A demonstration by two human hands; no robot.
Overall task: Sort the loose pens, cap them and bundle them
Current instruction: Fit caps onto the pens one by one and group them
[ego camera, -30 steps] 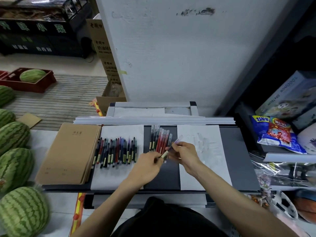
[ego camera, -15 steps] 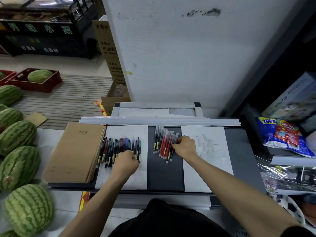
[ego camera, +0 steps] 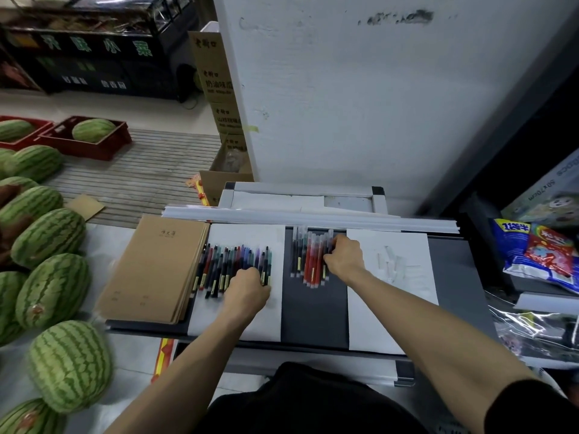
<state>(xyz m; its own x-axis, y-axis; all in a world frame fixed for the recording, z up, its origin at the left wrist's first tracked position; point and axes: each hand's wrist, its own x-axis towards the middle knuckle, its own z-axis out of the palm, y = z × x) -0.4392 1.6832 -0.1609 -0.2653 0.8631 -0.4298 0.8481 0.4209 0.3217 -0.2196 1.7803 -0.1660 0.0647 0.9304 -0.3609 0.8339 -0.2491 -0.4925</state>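
— Counts?
— One notebook stack point(ego camera: 153, 267), two red crates point(ego camera: 94, 150), one watermelon point(ego camera: 93, 130) each. Pens blur, so I can't count them: loose pens point(ego camera: 232, 264) on left sheet point(ego camera: 244, 317), capped pens point(ego camera: 308, 261) on bare desk point(ego camera: 451, 277).
— Hands?
— Left hand point(ego camera: 247, 283) curled on loose pens' near ends, right hand point(ego camera: 343, 256) curled against capped row's right edge. I can't tell either grip.

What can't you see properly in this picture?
- Head view, left hand: its back hides the fingertips, so whether it grips one of the loose pens is unclear.
- Head view, right hand: curled fingers are hidden at the capped pens.
- Head view, clear caps on the white paper: too faint to count.
- Head view, notebook print: too small to read.
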